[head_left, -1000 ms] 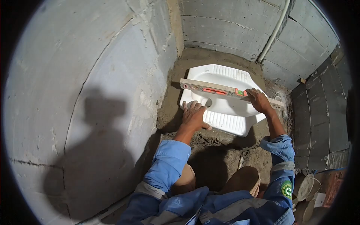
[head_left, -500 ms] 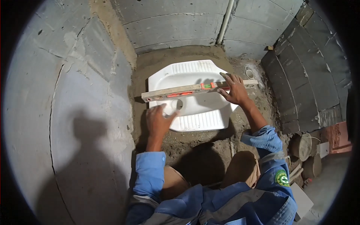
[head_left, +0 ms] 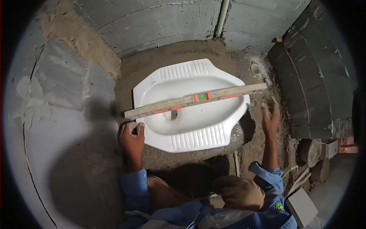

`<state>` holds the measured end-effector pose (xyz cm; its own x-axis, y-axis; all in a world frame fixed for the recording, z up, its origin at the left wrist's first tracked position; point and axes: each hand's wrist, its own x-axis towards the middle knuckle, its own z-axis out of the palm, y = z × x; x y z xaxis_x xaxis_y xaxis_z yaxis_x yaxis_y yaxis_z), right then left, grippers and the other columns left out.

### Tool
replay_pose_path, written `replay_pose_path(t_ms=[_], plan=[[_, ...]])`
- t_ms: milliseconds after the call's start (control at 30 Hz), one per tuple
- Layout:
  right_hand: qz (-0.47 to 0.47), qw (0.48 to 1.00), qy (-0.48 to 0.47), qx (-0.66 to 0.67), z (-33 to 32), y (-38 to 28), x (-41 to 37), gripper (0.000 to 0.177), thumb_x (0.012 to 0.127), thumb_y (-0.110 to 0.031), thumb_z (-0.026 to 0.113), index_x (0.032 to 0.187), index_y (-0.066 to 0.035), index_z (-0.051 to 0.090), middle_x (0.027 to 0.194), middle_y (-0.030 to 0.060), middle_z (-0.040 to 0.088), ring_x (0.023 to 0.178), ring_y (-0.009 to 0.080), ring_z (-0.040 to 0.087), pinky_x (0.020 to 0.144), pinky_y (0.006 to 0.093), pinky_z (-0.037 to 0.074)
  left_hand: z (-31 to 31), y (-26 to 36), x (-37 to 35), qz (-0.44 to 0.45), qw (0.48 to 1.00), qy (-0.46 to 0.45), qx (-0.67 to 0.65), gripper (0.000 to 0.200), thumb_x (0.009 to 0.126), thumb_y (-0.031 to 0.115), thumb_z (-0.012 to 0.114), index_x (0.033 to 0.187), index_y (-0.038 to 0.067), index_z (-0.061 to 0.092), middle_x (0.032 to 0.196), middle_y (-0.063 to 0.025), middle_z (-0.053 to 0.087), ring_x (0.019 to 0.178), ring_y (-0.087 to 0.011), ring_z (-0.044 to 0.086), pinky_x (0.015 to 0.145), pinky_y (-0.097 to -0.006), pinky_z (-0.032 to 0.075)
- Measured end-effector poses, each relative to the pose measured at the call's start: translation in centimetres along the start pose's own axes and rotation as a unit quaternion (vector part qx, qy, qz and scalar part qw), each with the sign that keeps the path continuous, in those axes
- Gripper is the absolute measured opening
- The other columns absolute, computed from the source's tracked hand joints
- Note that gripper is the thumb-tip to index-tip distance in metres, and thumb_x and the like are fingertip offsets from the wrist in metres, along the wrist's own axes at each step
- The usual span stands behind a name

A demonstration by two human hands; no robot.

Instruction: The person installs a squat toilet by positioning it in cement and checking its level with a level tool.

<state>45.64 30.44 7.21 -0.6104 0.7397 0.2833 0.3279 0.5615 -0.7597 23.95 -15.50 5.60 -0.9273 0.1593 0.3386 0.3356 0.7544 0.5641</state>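
Note:
A white squat toilet pan [head_left: 198,141] lies in wet mortar. Across it, from the left edge to past the right rim, rests a spirit level [head_left: 225,92] with a green vial in an orange frame. My left hand [head_left: 131,145] is at the pan's lower left edge, just below the level's left end. Its fingers are bent, with a gap between them and the thumb, which overlaps the pan's edge. To the right of the pan, below the level's other end, my right hand [head_left: 270,118] is raised with fingers apart, touching neither.
Grey block walls [head_left: 179,23] close in the left, back and right. A pipe [head_left: 223,17] runs up the back wall, and a round pipe opening [head_left: 255,69] shows in the floor. Buckets [head_left: 314,152] and a pale board [head_left: 302,207] stand at lower right.
My right hand has let go of the level and moved right and down. My left hand has shifted left to the pan's edge. The view has moved closer and the level appears more tilted.

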Motion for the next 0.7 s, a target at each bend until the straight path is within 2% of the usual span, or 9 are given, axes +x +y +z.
replay_pose_path(t_ms=[33, 100, 133, 200, 233, 300, 400, 500, 700], plan=[[0.063, 0.994, 0.032, 0.086, 0.3, 1.2, 0.2, 0.051, 0.096, -0.022, 0.069, 0.138, 0.000, 0.053, 0.134, 0.0210, 0.058, 0.127, 0.0315, 0.056, 0.104, 0.0409, 0.046, 0.2, -0.3, -0.5, 0.004, 1.000, 0.010, 0.019, 0.026, 0.081, 0.024, 0.081, 0.093, 0.003, 0.070, 0.090, -0.0148, 0.069, 0.084, -0.0340, 0.067, 0.076, -0.0428, 0.053], [0.092, 0.990, 0.031, 0.100, 0.5, 2.6, 0.4, 0.051, 0.097, -0.021, 0.068, 0.140, -0.001, 0.052, 0.136, 0.0215, 0.057, 0.128, 0.0309, 0.055, 0.105, 0.0412, 0.046, -0.9, 2.3, -0.2, -0.136, 0.988, -0.029, 0.062, 0.029, 0.082, 0.023, 0.080, 0.101, 0.002, 0.071, 0.100, -0.0163, 0.070, 0.094, -0.0320, 0.068, 0.082, -0.0401, 0.053], [0.114, 0.987, 0.036, 0.109, 0.6, 3.0, 0.1, 0.052, 0.097, -0.020, 0.067, 0.142, -0.002, 0.050, 0.138, 0.0221, 0.056, 0.129, 0.0303, 0.054, 0.105, 0.0415, 0.046, -0.7, 1.8, -0.2, -0.135, 0.988, -0.037, 0.072, 0.029, 0.082, 0.023, 0.080, 0.101, 0.002, 0.071, 0.100, -0.0163, 0.070, 0.094, -0.0320, 0.068, 0.082, -0.0401, 0.053], [0.116, 0.987, 0.027, 0.104, 0.9, 3.6, 0.1, 0.053, 0.098, -0.020, 0.067, 0.144, -0.002, 0.048, 0.138, 0.0229, 0.055, 0.129, 0.0317, 0.054, 0.106, 0.0426, 0.046, 0.0, 1.2, 0.5, -0.200, 0.977, -0.042, 0.066, 0.043, 0.084, 0.024, 0.081, 0.117, 0.000, 0.067, 0.112, -0.0169, 0.070, 0.104, -0.0272, 0.068, 0.090, -0.0378, 0.052], [0.112, 0.989, 0.018, 0.097, 0.9, 3.9, 0.2, 0.055, 0.098, -0.020, 0.066, 0.146, -0.003, 0.046, 0.137, 0.0238, 0.055, 0.129, 0.0330, 0.054, 0.106, 0.0438, 0.046, 0.3, 1.0, 0.6, -0.199, 0.977, -0.044, 0.067, 0.043, 0.084, 0.024, 0.081, 0.117, 0.000, 0.067, 0.112, -0.0169, 0.070, 0.104, -0.0272, 0.068, 0.090, -0.0378, 0.052], [0.105, 0.988, 0.012, 0.108, 0.8, 4.6, 1.1, 0.058, 0.097, -0.021, 0.067, 0.147, -0.003, 0.044, 0.138, 0.0239, 0.054, 0.129, 0.0334, 0.053, 0.107, 0.0446, 0.046, 0.8, 1.1, 0.7, -0.214, 0.977, 0.009, 0.016, 0.056, 0.084, 0.023, 0.081, 0.130, -0.001, 0.059, 0.116, -0.0161, 0.069, 0.107, -0.0243, 0.067, 0.096, -0.0361, 0.050], [0.100, 0.988, -0.004, 0.121, 0.7, 4.9, 2.1, 0.062, 0.096, -0.022, 0.068, 0.149, -0.004, 0.041, 0.140, 0.0237, 0.052, 0.130, 0.0332, 0.052, 0.108, 0.0455, 0.045, 1.1, 0.3, 1.3, -0.192, 0.979, 0.003, -0.065, 0.062, 0.085, 0.020, 0.081, 0.135, -0.002, 0.054, 0.116, -0.0138, 0.069, 0.108, -0.0208, 0.065, 0.096, -0.0353, 0.050], [0.100, 0.988, -0.015, 0.119, 1.1, 4.7, 2.8, 0.068, 0.095, -0.026, 0.070, 0.150, -0.004, 0.039, 0.142, 0.0234, 0.051, 0.130, 0.0324, 0.051, 0.109, 0.0461, 0.043, 1.7, -0.9, 1.1, -0.177, 0.973, 0.013, -0.147, 0.058, 0.085, 0.017, 0.081, 0.134, -0.001, 0.055, 0.114, -0.0117, 0.069, 0.107, -0.0193, 0.065, 0.096, -0.0339, 0.049], [0.086, 0.983, -0.048, 0.155, 1.9, 4.5, 3.4, 0.072, 0.094, -0.028, 0.070, 0.153, -0.005, 0.036, 0.144, 0.0227, 0.050, 0.133, 0.0332, 0.050, 0.112, 0.0461, 0.041, 1.0, 0.4, 1.5, -0.207, 0.976, -0.024, -0.068, 0.043, 0.089, 0.018, 0.078, 0.122, -0.003, 0.062, 0.115, -0.0105, 0.069, 0.104, -0.0183, 0.064, 0.095, -0.0342, 0.049]])
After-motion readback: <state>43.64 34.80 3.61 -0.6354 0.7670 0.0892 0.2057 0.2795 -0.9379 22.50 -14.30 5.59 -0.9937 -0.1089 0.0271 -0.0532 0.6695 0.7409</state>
